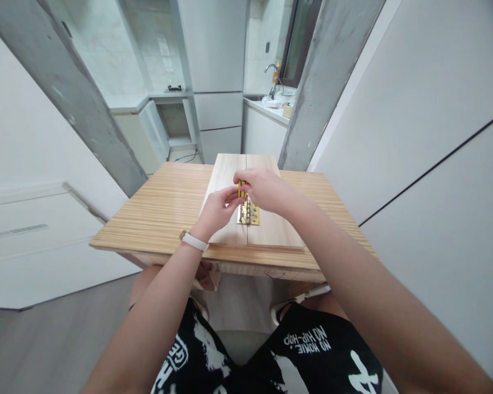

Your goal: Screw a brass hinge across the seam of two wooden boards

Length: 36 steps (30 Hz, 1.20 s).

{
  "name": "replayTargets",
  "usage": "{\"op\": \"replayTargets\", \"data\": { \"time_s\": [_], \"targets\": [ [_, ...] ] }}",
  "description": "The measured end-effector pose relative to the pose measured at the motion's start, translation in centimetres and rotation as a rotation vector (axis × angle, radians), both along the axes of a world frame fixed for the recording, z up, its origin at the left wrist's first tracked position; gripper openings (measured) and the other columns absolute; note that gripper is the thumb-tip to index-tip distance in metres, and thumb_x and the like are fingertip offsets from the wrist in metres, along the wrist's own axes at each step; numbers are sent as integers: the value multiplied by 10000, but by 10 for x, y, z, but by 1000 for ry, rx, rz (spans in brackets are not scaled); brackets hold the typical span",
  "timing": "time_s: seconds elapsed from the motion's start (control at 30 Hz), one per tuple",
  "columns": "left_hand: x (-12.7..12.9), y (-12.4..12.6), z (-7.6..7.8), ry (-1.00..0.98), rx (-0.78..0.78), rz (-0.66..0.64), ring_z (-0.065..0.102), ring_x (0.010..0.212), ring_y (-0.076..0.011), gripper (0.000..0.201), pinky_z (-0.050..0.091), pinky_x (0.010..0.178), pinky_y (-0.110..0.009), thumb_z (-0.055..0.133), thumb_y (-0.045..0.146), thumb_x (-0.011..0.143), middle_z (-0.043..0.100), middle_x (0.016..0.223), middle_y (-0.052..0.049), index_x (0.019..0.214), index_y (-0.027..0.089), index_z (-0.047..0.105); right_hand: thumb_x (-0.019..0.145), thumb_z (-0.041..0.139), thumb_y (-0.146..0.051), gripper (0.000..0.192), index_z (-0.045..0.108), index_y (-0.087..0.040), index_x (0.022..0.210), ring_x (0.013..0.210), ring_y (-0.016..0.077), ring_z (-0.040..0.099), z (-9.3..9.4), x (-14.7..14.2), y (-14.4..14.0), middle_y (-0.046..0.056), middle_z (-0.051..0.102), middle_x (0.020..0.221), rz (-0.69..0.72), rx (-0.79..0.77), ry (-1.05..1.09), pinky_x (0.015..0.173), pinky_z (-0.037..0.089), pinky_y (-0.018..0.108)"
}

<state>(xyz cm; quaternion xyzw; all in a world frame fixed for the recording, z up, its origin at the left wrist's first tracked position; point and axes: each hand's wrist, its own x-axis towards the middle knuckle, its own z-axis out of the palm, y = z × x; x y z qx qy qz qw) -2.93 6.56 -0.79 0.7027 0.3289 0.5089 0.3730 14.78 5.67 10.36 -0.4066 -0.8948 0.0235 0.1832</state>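
Two pale wooden boards [225,230] lie side by side on the table, with a narrow seam between them. A brass hinge [248,213] straddles that seam, its knuckle along the join and screw heads showing on its leaves. Above the hinge's far end stands a yellow and black screwdriver [242,189], roughly upright. My right hand [261,189] is closed round its top from the right. From the left, my left hand [222,208] pinches in at the screwdriver's lower part, close to the hinge. The screwdriver's tip is hidden by my fingers.
The striped wooden table [160,205] has a drawer handle [274,274] at its front edge, above my knees. White panels flank both sides. Beyond the table are a refrigerator [216,49] and a counter with a sink faucet [273,79].
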Motion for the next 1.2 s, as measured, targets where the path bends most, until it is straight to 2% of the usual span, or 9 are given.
{"op": "replayTargets", "data": {
  "time_s": [0.1, 0.2, 0.3, 0.43, 0.57, 0.77, 0.97, 1.1, 1.2],
  "targets": [
    [0, -4, 1, 92, 76, 91, 774, 1077, -260, 215, 620, 994, -403, 697, 293, 950, 806, 1124, -94, 1128, 182, 747, 979, 648, -293, 242, 704, -164, 1176, 920, 247, 668, 5, -5, -7, 109, 766, 983, -129, 18, 12, 777, 427, 326],
    [1, -9, 4, 137, 125, 160, 782, 1070, -260, 201, 628, 966, -391, 690, 275, 952, 813, 1115, -87, 1128, 192, 741, 1008, 625, -398, 269, 738, -157, 1048, 916, 269, 679, 8, -13, -11, 129, 767, 939, -259, 69, -30, 800, 436, 351],
    [2, -12, 6, 140, 135, 198, 790, 1050, -257, 171, 636, 941, -380, 692, 257, 942, 819, 1081, -83, 1092, 190, 740, 1025, 602, -376, 264, 742, -154, 1000, 917, 269, 684, 6, -21, -11, 141, 768, 933, -309, 94, -63, 798, 434, 352],
    [2, -10, 8, 76, 61, 206, 798, 958, -249, 174, 647, 882, -377, 763, 278, 885, 821, 1002, -88, 1021, 172, 741, 1024, 574, -267, 198, 731, -157, 975, 906, 248, 679, 3, -26, -8, 134, 767, 937, -258, 102, -71, 773, 421, 334],
    [-2, -4, 11, 59, -4, 139, 785, 902, -238, 245, 646, 856, -388, 814, 328, 846, 818, 969, -93, 1020, 169, 745, 993, 572, -219, 183, 739, -161, 942, 897, 246, 674, 4, -23, -2, 130, 768, 942, -212, 75, -88, 757, 416, 331],
    [-5, 2, 9, -33, -69, 17, 770, 1079, -273, 323, 618, 999, -442, 773, 322, 889, 803, 1127, -126, 1170, 166, 742, 963, 579, -165, 186, 752, -171, 1032, 882, 225, 664, 7, -16, 4, 98, 766, 944, -120, 39, -94, 756, 402, 321],
    [-6, 4, 12, -18, -54, -164, 744, 1143, -276, 315, 594, 1047, -438, 716, 307, 941, 774, 1216, -131, 1221, 163, 729, 946, 539, -120, 213, 735, -185, 994, 844, 200, 617, 11, -13, 1, 79, 734, 929, -13, 12, -92, 729, 364, 314],
    [-4, 1, 13, -28, -50, -91, 758, 1091, -266, 299, 606, 1017, -415, 740, 298, 917, 788, 1152, -120, 1177, 152, 734, 959, 535, -116, 224, 732, -184, 1040, 844, 195, 621, 13, -8, -3, 71, 737, 914, -5, -14, -79, 728, 366, 308],
    [-2, -4, 15, 9, -22, -16, 764, 1059, -261, 219, 620, 977, -393, 737, 316, 916, 801, 1067, -92, 1072, 163, 752, 985, 604, -245, 190, 737, -177, 1103, 847, 212, 648, 15, -7, -7, 84, 760, 919, -71, -14, -66, 735, 388, 315]
  ]
}}
